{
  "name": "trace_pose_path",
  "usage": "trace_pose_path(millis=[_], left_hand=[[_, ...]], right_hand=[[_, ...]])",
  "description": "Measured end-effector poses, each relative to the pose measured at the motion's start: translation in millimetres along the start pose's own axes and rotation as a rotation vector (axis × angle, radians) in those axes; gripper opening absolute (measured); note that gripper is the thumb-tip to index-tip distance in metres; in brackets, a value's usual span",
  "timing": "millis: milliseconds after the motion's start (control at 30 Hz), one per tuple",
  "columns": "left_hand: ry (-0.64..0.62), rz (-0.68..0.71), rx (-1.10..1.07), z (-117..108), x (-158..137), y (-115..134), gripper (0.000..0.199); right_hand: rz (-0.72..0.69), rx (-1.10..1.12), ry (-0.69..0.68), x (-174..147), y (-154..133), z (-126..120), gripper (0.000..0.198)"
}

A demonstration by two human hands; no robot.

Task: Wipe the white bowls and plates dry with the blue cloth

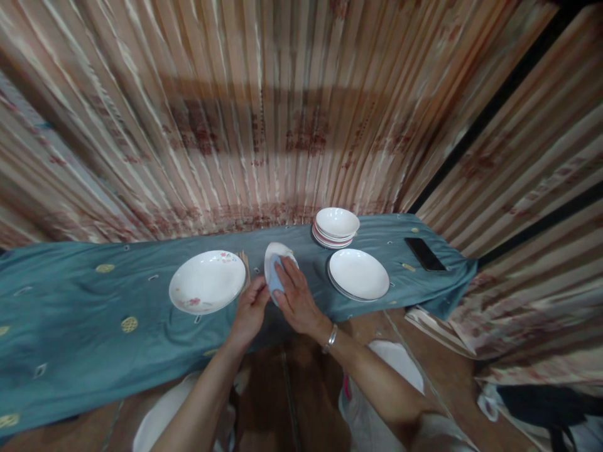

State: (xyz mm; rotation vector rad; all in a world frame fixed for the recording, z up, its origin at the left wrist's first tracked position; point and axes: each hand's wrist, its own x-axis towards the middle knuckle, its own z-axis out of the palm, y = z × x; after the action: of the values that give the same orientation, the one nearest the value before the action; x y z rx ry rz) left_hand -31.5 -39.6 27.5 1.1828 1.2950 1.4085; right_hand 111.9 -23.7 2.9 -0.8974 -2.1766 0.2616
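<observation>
A small white dish is held tilted above the front of the cloth-covered table. My left hand grips its lower left edge, fingers closed. With my right hand I press a light blue cloth against the inside of the dish; the fingers are bent over the cloth. The hands hide the lower part of the dish. Left of them lies a large white plate with red flowers on the rim. To the right is a stack of white plates, and behind it a stack of white bowls.
Thin wooden sticks, probably chopsticks, lie beside the flowered plate. A black phone rests near the right end of the teal tablecloth. A pleated curtain hangs right behind the table. White rounded objects stand below the front edge.
</observation>
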Motion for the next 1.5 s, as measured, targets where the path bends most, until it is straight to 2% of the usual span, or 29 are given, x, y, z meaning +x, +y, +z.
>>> trace_pose_path(millis=[100,267,467,633,833,1000,1300,1500], left_hand=[[-0.046,0.047,0.053,2.7,-1.1,4.0,0.023],[-0.124,0.041,0.100,3.8,-3.9,3.6,0.021],[-0.148,0.066,0.110,4.4,-6.2,2.8,0.020],[-0.144,0.034,0.116,2.1,-8.5,4.5,0.021],[-0.138,0.021,0.110,-0.9,-9.2,2.2,0.021],[-0.105,0.013,0.080,-1.9,-7.5,1.8,0.022],[-0.016,-0.043,-0.010,-1.1,-6.5,5.3,0.026],[-0.010,-0.035,-0.036,-0.1,-3.6,1.7,0.025]], right_hand=[[0.017,-0.003,0.042,12.2,5.4,-2.9,0.059],[0.066,0.096,0.121,29.6,17.1,-3.9,0.054],[0.271,0.305,0.173,51.4,39.7,6.0,0.058],[0.458,0.434,0.179,58.2,60.0,19.3,0.071],[0.521,0.442,0.195,46.2,77.5,31.8,0.078],[0.586,0.448,0.161,29.0,79.7,35.1,0.075],[0.602,0.394,0.146,-7.3,69.7,41.3,0.075],[0.560,0.375,0.184,-23.7,44.9,37.6,0.067]])
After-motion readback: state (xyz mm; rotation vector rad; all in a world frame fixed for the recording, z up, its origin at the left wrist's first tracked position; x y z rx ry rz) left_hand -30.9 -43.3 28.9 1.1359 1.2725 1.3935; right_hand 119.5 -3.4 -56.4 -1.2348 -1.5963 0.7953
